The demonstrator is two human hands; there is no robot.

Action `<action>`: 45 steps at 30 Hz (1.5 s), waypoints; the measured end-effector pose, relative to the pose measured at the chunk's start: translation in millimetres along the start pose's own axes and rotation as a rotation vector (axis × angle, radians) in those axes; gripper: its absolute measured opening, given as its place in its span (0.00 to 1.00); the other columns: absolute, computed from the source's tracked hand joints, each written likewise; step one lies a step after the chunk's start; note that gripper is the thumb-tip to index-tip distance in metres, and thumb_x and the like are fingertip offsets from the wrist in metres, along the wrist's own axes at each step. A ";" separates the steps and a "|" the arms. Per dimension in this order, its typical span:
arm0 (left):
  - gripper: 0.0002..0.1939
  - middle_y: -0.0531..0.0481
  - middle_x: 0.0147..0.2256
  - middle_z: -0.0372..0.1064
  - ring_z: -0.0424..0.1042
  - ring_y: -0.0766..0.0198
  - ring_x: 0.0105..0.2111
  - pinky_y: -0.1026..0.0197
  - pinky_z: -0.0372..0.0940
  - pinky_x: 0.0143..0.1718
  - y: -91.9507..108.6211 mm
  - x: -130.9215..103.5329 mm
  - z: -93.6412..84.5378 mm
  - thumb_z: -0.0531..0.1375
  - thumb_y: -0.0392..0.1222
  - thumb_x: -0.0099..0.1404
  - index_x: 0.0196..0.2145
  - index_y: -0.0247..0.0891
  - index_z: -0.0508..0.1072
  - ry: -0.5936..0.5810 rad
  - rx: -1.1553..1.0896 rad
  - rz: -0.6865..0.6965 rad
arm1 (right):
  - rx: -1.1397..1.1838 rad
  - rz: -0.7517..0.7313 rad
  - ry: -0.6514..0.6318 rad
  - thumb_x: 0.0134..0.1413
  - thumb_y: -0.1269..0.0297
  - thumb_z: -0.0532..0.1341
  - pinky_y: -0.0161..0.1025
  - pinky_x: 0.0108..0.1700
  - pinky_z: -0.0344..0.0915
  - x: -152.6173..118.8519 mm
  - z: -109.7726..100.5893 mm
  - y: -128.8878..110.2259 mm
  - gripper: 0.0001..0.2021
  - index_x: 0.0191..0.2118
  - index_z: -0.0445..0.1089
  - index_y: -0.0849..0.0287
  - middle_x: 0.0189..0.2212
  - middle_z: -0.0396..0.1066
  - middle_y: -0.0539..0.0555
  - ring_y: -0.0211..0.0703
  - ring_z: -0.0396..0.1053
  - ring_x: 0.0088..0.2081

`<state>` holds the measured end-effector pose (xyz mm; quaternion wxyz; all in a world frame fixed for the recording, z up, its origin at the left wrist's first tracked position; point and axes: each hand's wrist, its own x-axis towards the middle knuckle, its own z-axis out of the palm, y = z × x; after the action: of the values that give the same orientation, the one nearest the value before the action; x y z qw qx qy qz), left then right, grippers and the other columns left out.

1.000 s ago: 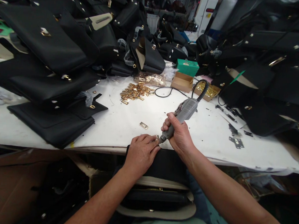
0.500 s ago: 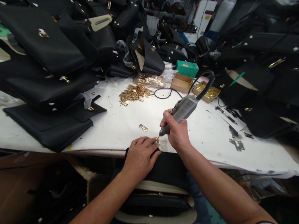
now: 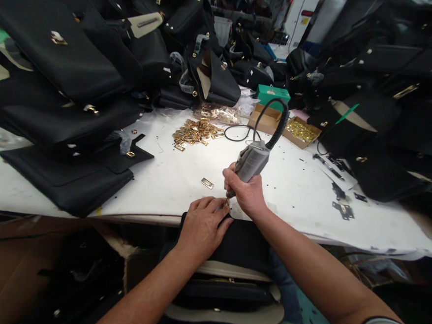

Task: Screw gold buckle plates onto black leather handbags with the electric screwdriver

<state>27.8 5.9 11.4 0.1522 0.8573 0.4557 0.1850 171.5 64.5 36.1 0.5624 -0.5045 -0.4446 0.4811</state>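
My right hand [image 3: 248, 193] is closed around a grey electric screwdriver [image 3: 253, 160], its tip pointing down and to the left. That tip meets a small gold metal fitting [image 3: 226, 204] beside my left fingertips. My left hand [image 3: 204, 223] presses the flap of a black bag [image 3: 240, 242] at the table edge and steadies the fitting, fingers together and thumb lower on the flap. The bag rests on my lap, its beige-lined opening [image 3: 227, 319] towards me. A loose gold rectangular frame [image 3: 206, 183] lies on the table just beyond my hands.
Beyond my hands lies a heap of gold fittings [image 3: 195, 132] on the white table [image 3: 158, 185]. A cardboard box of small gold pieces [image 3: 300, 131] and a green box [image 3: 273, 95] stand behind. Black bags [image 3: 72, 177] pile up at left and right. Dark metal plates [image 3: 342, 210] lie right.
My right hand has shifted slightly left and the screwdriver stands more upright, its cable swung left. Its thin bit, visible before, is now mostly hidden at the fitting. My left hand stays put.
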 end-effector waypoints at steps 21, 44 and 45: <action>0.12 0.52 0.54 0.74 0.67 0.52 0.55 0.45 0.62 0.54 1.7 -1.8 -1.3 0.60 0.44 0.70 0.50 0.46 0.76 -0.015 0.000 -0.010 | 0.020 -0.031 -0.262 0.50 0.49 0.70 0.34 0.25 0.64 4.0 -9.9 -1.1 0.19 0.41 0.74 0.59 0.21 0.69 0.47 0.37 0.66 0.21; 0.10 0.54 0.51 0.76 0.70 0.56 0.52 0.48 0.62 0.51 -0.7 0.2 1.3 0.60 0.46 0.71 0.47 0.49 0.78 0.043 -0.082 -0.031 | 0.384 0.005 -0.059 0.56 0.55 0.68 0.33 0.23 0.59 -17.2 -6.5 -15.0 0.14 0.36 0.69 0.59 0.19 0.62 0.44 0.33 0.60 0.19; 0.10 0.55 0.51 0.76 0.70 0.57 0.52 0.48 0.62 0.51 -0.7 0.2 1.5 0.60 0.46 0.71 0.47 0.49 0.78 0.043 -0.084 -0.031 | 0.384 0.007 -0.057 0.55 0.55 0.68 0.33 0.23 0.59 -17.5 -6.5 -14.9 0.14 0.37 0.69 0.59 0.19 0.62 0.44 0.33 0.60 0.19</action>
<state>28.1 6.2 9.8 0.1813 0.8388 0.4639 0.2198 176.7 45.8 50.1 0.6338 -0.3755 -0.3586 0.5733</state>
